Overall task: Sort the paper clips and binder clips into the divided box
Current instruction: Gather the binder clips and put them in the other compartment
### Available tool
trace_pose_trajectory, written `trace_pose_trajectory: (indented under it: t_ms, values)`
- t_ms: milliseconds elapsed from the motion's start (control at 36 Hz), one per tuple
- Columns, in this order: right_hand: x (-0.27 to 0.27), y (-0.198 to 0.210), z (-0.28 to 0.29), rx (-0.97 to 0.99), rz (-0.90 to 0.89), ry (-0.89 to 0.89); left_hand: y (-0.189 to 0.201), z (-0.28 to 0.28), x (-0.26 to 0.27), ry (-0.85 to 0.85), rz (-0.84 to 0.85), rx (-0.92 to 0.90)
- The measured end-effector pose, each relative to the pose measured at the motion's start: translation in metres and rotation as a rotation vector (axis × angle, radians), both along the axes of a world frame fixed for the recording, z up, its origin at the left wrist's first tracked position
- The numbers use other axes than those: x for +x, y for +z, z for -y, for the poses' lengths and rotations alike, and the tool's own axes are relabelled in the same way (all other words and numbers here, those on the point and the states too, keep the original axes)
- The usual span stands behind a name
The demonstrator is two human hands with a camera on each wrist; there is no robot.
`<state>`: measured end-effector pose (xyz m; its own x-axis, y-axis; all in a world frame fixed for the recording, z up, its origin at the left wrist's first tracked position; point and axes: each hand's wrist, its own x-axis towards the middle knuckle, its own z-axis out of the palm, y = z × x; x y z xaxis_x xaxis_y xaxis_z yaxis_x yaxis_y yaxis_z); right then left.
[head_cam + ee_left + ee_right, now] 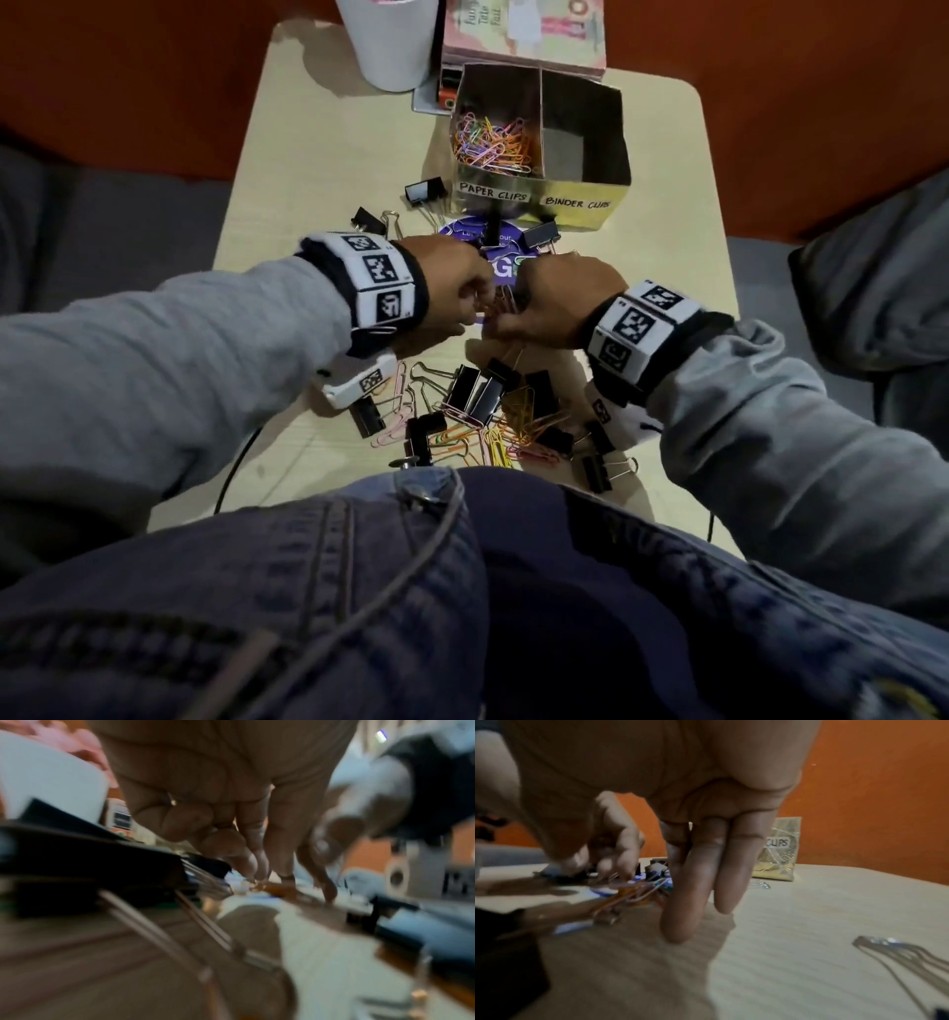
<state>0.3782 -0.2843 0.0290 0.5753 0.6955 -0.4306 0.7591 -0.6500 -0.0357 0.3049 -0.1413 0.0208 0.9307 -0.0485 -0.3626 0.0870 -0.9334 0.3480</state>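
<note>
The divided box [539,203] stands at the far end of the table [287,169]. Its compartment labelled PAPER CLIPS holds coloured paper clips [493,141]; the BINDER CLIPS compartment shows none. Just in front of the box, the left hand [441,288] and right hand [560,303] meet over a purple card [506,272], fingers bunched narrow on a few clips. Whether either hand actually grips one cannot be told. Nearer than the hands, well apart from the box, lies a mixed heap of binder clips [477,393] and paper clips.
</note>
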Motion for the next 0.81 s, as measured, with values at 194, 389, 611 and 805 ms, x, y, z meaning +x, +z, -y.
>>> trace_pose_trajectory:
  t_ms: [194,389,611,805]
  values:
    - [-0.005,-0.006,-0.014,-0.05,0.067,0.018,0.008,-0.033,-0.032,0.157,0.071,-0.132]
    - [-0.003,-0.003,-0.026,-0.11,0.082,0.012,0.017,-0.043,-0.077,0.169,-0.007,-0.017]
    - [-0.012,-0.001,-0.031,-0.048,0.132,0.114,0.005,-0.014,-0.111,0.199,-0.008,0.042]
    - [-0.032,-0.005,-0.036,-0.071,0.256,0.365,0.003,-0.002,-0.119,0.193,-0.055,0.088]
